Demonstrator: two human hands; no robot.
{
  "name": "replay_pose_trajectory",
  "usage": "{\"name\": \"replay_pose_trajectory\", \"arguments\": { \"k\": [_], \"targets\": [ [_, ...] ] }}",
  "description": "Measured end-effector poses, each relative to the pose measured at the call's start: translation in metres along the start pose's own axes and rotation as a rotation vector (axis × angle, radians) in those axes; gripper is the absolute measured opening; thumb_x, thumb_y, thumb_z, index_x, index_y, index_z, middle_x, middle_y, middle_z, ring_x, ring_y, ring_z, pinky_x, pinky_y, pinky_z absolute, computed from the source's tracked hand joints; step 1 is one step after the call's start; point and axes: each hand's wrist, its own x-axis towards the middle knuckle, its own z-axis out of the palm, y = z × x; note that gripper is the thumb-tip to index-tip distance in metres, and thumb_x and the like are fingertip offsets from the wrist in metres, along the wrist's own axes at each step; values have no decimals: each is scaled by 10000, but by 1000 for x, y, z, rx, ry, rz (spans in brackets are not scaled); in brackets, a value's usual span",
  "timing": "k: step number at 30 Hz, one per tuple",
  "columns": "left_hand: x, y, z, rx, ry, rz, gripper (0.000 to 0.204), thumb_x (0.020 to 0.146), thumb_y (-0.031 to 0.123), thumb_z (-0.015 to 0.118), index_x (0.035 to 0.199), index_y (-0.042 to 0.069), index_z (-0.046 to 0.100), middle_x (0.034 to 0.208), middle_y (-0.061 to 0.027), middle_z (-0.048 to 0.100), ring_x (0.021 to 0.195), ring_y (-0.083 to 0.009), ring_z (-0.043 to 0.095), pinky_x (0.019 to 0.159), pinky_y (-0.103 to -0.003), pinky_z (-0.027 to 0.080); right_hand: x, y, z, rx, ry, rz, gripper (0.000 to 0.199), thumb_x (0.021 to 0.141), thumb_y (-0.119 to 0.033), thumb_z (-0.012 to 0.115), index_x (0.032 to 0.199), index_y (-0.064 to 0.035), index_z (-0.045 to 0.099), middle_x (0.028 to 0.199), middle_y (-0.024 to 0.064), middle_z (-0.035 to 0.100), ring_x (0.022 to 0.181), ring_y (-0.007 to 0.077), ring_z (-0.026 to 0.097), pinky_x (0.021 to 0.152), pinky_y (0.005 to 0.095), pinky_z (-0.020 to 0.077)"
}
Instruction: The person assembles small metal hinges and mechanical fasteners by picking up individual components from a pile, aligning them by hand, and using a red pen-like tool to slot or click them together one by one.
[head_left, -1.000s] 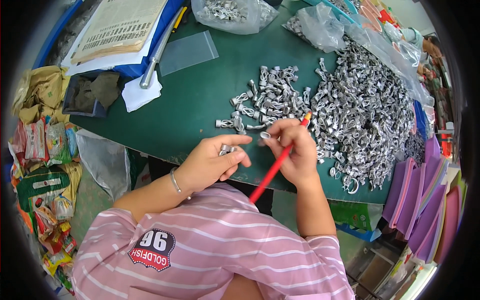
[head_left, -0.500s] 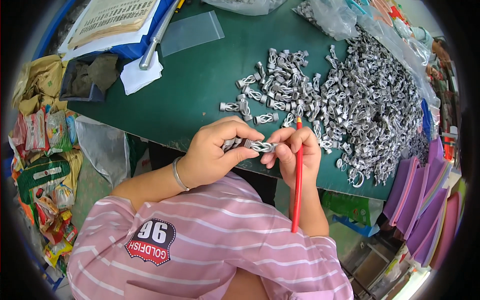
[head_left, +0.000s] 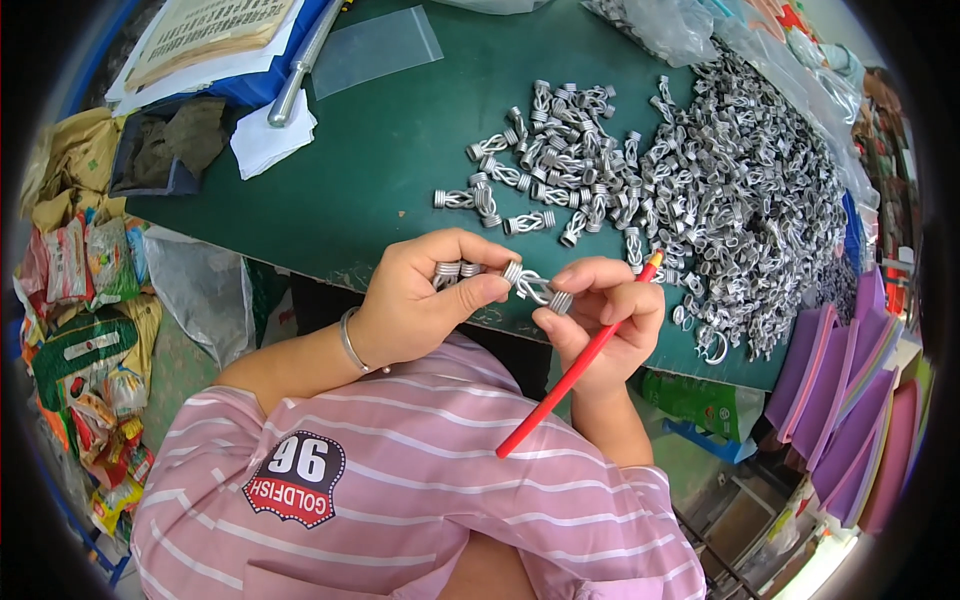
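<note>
Between my two hands is a silver-grey metal piece (head_left: 534, 287), with twisted open strands in the middle and a ribbed collar at each end. My left hand (head_left: 412, 302) pinches one collar between thumb and forefinger. More ribbed pieces (head_left: 452, 270) are tucked in its curled fingers, partly hidden. With thumb and fingertips, my right hand (head_left: 612, 325) grips the other collar. The same hand also carries a red pencil (head_left: 566, 388), slanted across the fingers with its yellowish tip up to the right. Just beyond the hands, a loose group of similar pieces (head_left: 560, 150) lies on the green table (head_left: 400, 140).
A big heap of such pieces (head_left: 750, 190) covers the table's right side, beside clear plastic bags (head_left: 670, 35). At the left are a blue box of dark cloth (head_left: 165, 150), white paper (head_left: 272, 138), a metal rod (head_left: 305, 65) and a flat clear bag (head_left: 375, 52). Purple foam sheets (head_left: 820, 400) stand right.
The red pencil has swung from nearly upright to a slant, its tip now farther right. My right hand has turned and shifted slightly right; the piece between my hands now tilts and shows more.
</note>
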Motion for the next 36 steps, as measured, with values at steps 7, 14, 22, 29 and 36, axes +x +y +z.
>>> {"name": "replay_pose_trajectory", "arguments": {
  "k": [7,14,22,29,36],
  "targets": [
    [-4,-3,-9,-644,-44,-266,208,852,112,525,1027,0,514,846,-100,549,606,-105,502,457,-196,382,13,-13,14,-276,-241,-166,347,669,-48,741,698,-47,395,915,211,616,715,243,602,565,289,505],
    [-82,9,-125,-430,687,329,88,851,120,500,891,46,476,755,-42,472,565,-97,450,418,-199,340,34,11,-13,-1061,-232,-92,240,607,70,640,708,-51,458,857,106,621,749,279,540,649,359,395],
    [-182,-81,-266,351,1355,-372,364,804,134,590,1126,8,477,1151,-129,480,1034,-214,493,850,-284,385,38,9,-18,-1123,-249,-48,257,591,37,656,737,-75,477,765,29,579,744,231,523,681,334,342],
    [-63,-5,-91,498,683,443,161,842,13,520,1003,22,532,880,-23,523,688,-74,492,621,-192,426,29,15,-11,-793,-136,-105,344,600,77,687,709,-71,395,746,80,581,630,217,518,570,297,401],
    [16,5,-5,-17,-92,-76,232,786,-13,606,1015,-27,575,868,-84,592,672,-102,592,578,-199,487,21,-5,-7,-628,-141,-240,359,629,62,704,721,-70,384,790,128,588,671,222,555,596,291,456]
  ]
}}
